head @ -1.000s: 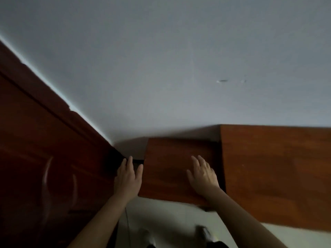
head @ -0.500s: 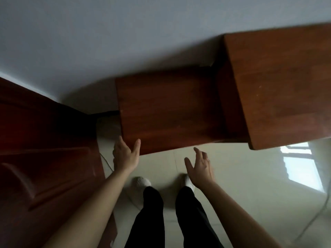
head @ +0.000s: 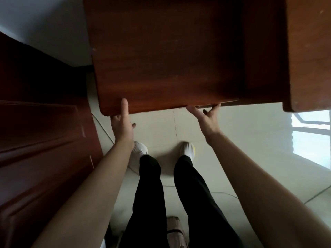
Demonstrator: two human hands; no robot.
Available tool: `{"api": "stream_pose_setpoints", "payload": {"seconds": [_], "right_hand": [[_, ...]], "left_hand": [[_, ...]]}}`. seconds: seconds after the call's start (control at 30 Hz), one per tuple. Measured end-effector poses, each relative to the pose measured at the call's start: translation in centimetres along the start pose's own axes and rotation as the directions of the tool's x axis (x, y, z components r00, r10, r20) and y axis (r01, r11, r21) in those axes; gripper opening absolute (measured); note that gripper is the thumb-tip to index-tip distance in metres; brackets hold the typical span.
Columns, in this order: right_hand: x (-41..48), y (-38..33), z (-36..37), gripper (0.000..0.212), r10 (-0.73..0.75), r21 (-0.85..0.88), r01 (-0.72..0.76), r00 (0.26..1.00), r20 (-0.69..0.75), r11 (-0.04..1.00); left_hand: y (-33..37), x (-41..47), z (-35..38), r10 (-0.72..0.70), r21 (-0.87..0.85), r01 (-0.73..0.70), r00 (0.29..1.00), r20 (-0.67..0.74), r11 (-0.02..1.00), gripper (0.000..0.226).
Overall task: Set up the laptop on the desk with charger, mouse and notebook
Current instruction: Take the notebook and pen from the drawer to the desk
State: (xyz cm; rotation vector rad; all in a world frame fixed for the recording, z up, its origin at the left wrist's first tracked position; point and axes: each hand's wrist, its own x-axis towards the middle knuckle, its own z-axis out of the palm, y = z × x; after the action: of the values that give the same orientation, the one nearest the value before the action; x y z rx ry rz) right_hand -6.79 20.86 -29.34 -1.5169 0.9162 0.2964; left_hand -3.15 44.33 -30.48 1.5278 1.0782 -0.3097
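A small reddish-brown wooden desk [head: 166,56] fills the upper middle of the head view, and its top is bare. My left hand [head: 121,122] grips the front left corner, thumb lying on the top and fingers under the edge. My right hand [head: 206,119] holds the front edge further right, palm turned up, with the fingertips tucked beneath the board. No laptop, charger, mouse or notebook shows in this view.
A taller wooden cabinet [head: 309,51] stands tight against the desk's right side. A dark panelled wooden door [head: 39,140] runs along the left. Below are a pale tiled floor [head: 241,140], my legs in black trousers, and a beige bag-like thing [head: 174,230] between my feet.
The view has tilted down from the wall to the floor. Both hands have slid off the flat desk top to its front edge and now hold it.
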Motion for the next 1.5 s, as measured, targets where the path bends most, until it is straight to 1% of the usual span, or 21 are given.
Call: {"api": "stream_pose_setpoints", "payload": {"seconds": [0.1, 0.2, 0.27, 0.37, 0.5, 0.6, 0.67, 0.73, 0.8, 0.83, 0.87, 0.93, 1.0, 1.03, 1.1, 1.17, 1.23, 1.27, 1.3, 1.4, 1.5], "right_hand": [[1.3, 0.4, -1.5, 0.107, -0.005, 0.033, 0.004, 1.000, 0.020, 0.999], [2.7, 0.4, -2.6, 0.118, -0.028, 0.024, 0.027, 0.999, 0.041, 0.999], [3.3, 0.4, -2.8, 0.122, -0.060, 0.008, 0.060, 0.997, 0.053, 0.998], [3.6, 0.6, -2.8, 0.127, -0.100, 0.002, 0.100, 0.995, 0.031, 0.995], [3.7, 1.1, -2.9, 0.127, -0.101, -0.044, 0.102, 0.995, 0.013, 0.994], [3.3, 1.5, -3.5, 0.118, -0.100, -0.130, 0.097, 0.995, -0.018, 0.987], [2.7, 1.7, -4.2, 0.111, -0.083, -0.149, 0.077, 0.996, -0.030, 0.986], [2.4, 2.0, -4.9, 0.110, -0.045, -0.146, 0.042, 0.999, -0.019, 0.988], [1.3, 2.6, -5.2, 0.109, -0.018, -0.113, 0.015, 1.000, -0.023, 0.994], [0.6, 3.1, -5.1, 0.107, 0.006, -0.089, -0.010, 0.999, -0.040, 0.996], [0.0, 3.6, -5.1, 0.106, 0.033, -0.057, -0.036, 0.998, -0.058, 0.998], [-1.2, 4.4, -4.4, 0.106, 0.073, 0.031, -0.071, 0.995, -0.071, 0.997], [-1.9, 4.7, -3.1, 0.111, 0.120, 0.145, -0.115, 0.992, -0.031, 0.983], [-2.1, 4.6, -2.3, 0.113, 0.147, 0.207, -0.144, 0.989, 0.001, 0.968], [-2.1, 4.1, -0.5, 0.115, 0.183, 0.322, -0.185, 0.982, 0.037, 0.929], [-1.7, 3.6, 1.1, 0.107, 0.215, 0.430, -0.195, 0.977, 0.003, 0.882], [-1.2, 3.1, 2.1, 0.099, 0.256, 0.483, -0.191, 0.964, -0.073, 0.855], [-1.1, 3.1, 2.3, 0.098, 0.274, 0.475, -0.192, 0.955, -0.109, 0.859], [-0.9, 3.0, 2.5, 0.098, 0.287, 0.462, -0.195, 0.948, -0.139, 0.866], [-0.6, 2.4, 2.8, 0.098, 0.306, 0.462, -0.196, 0.935, -0.177, 0.865], [-0.6, 1.8, 2.6, 0.089, 0.293, 0.466, -0.166, 0.931, -0.215, 0.869]], "left_hand": [[-0.2, -0.1, 1.3, 0.023, -0.067, -0.023, 1.000, -0.008, 0.997, 0.066], [-1.0, 0.2, 1.7, 0.058, -0.051, -0.060, 0.998, -0.034, 0.997, 0.066], [-1.3, 0.6, 1.6, 0.085, -0.034, -0.087, 0.994, -0.062, 0.996, 0.073], [-1.2, 1.3, 1.3, 0.123, 0.006, -0.123, 0.988, -0.099, 0.992, 0.077], [-1.4, 1.2, 0.9, 0.144, 0.078, -0.138, 0.987, -0.075, 0.987, 0.079], [-1.0, 1.0, 0.4, 0.169, 0.119, -0.159, 0.982, -0.079, 0.980, 0.088], [-1.0, 1.1, -0.2, 0.194, 0.163, -0.184, 0.980, -0.050, 0.969, 0.089], [-1.6, 1.0, -1.0, 0.225, 0.250, -0.212, 0.974, -0.025, 0.945, 0.083], [-2.5, 0.4, -1.9, 0.222, 0.281, -0.214, 0.975, 0.001, 0.936, 0.068], [-2.9, 0.1, -2.3, 0.215, 0.280, -0.209, 0.977, 0.010, 0.937, 0.065], [-3.3, -0.3, -2.5, 0.205, 0.279, -0.203, 0.979, 0.022, 0.939, 0.067], [-4.1, -1.0, -2.9, 0.187, 0.302, -0.197, 0.980, 0.064, 0.933, 0.082], [-4.5, -1.4, -2.5, 0.140, 0.333, -0.174, 0.982, 0.124, 0.927, 0.098], [-4.7, -1.4, -2.1, 0.099, 0.328, -0.141, 0.985, 0.140, 0.934, 0.102], [-4.6, -1.4, -1.3, 0.006, 0.227, -0.039, 0.989, 0.145, 0.973, 0.106], [-4.3, -1.4, -0.4, -0.070, 0.040, 0.065, 0.990, 0.125, 0.997, 0.107], [-3.7, -1.2, 0.5, -0.132, -0.102, 0.139, 0.988, 0.080, 0.985, 0.097], [-3.5, -1.1, 0.8, -0.162, -0.134, 0.169, 0.985, 0.064, 0.976, 0.087], [-3.1, -1.1, 1.0, -0.179, -0.143, 0.185, 0.982, 0.053, 0.972, 0.074], [-2.1, -1.1, 1.5, -0.164, -0.122, 0.164, 0.986, 0.009, 0.979, 0.020], [-1.6, -1.6, 1.5, -0.197, -0.147, 0.192, 0.980, -0.021, 0.970, 0.020]]}}
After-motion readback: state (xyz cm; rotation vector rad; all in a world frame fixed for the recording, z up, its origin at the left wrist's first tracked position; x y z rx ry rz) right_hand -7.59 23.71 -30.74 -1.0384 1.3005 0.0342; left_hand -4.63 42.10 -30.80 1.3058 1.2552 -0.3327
